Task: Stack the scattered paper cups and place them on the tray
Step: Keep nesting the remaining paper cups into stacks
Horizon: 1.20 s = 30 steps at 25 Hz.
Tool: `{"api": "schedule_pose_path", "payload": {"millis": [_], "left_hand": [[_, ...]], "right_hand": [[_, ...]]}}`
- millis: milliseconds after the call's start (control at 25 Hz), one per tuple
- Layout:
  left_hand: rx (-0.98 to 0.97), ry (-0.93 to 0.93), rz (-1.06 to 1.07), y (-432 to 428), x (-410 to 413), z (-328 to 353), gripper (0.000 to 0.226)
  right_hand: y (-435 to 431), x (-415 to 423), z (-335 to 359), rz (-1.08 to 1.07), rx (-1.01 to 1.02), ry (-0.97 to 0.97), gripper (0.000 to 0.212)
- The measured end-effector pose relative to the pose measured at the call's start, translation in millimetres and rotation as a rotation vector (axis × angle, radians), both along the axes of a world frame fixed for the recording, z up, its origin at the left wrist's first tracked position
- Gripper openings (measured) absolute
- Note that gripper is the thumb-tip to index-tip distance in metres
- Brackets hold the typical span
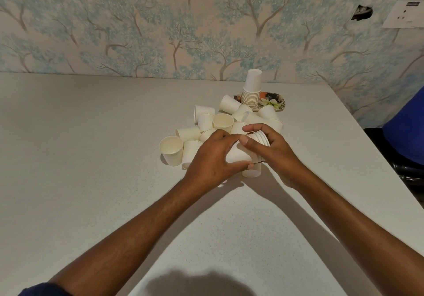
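The right hand (pixel 270 151) is curling around a short stack (pixel 257 140) lying sideways, rims pointing away; the left hand (pixel 213 158) is closing on its base end. Loose cups (pixel 172 150) are lying just beyond, the tray (pixel 278 105) farther back to the right, nearer the right hand.

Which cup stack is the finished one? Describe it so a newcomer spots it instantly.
Start at the far right part of the white table, by the tree-patterned wall, where a small floral tray sits. On it stands the finished stack, upside down. It is the only upright tower; the cups nearer the hands are loose.
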<state>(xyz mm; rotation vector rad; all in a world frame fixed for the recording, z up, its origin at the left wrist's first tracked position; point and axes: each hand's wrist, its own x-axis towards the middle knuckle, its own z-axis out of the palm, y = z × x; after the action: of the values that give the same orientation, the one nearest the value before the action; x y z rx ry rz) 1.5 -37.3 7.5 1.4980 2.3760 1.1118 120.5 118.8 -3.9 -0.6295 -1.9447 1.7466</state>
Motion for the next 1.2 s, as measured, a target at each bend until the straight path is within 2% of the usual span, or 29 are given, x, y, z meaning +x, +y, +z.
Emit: {"api": "schedule_pose_path", "payload": {"millis": [120,240,440,560,640,760,840,1080,1200], "left_hand": [[0.012,-0.032,0.018,0,-6,-4,0.08],[-0.094,-0.022,0.041,0,-16,-14,0.088],[-0.204,0.023,0.037,-5,-23,-38,0.049],[-0.239,0.029,0.065,-9,-24,-42,0.039],[-0.29,0.015,0.058,-13,-25,-44,0.047],[-0.392,0.0,-0.018,-19,-26,-43,0.083],[-0.436,-0.005,-0.041,-22,-26,-40,0.089],[-0.339,-0.143,-0.047,-28,-30,-27,0.051],[-0.256,-0.276,0.045,-27,-36,-24,0.048]], "right_hand": [[6,1,-1,-0.106,0.009,0.001,0.041],[20,3,-3,-0.261,-0.012,-0.01,0.039],[36,9,-1,-0.322,-0.031,0.012,0.04],[39,10,-2,-0.315,-0.026,0.017,0.039],[39,9,-3,-0.316,-0.029,0.012,0.039],[38,7,-4,-0.321,-0.018,-0.011,0.039],[37,5,-4,-0.321,-0.018,-0.019,0.04],[36,3,-2,-0.316,-0.025,-0.009,0.037],[37,4,-3,-0.31,-0.047,0.004,0.036]]}}
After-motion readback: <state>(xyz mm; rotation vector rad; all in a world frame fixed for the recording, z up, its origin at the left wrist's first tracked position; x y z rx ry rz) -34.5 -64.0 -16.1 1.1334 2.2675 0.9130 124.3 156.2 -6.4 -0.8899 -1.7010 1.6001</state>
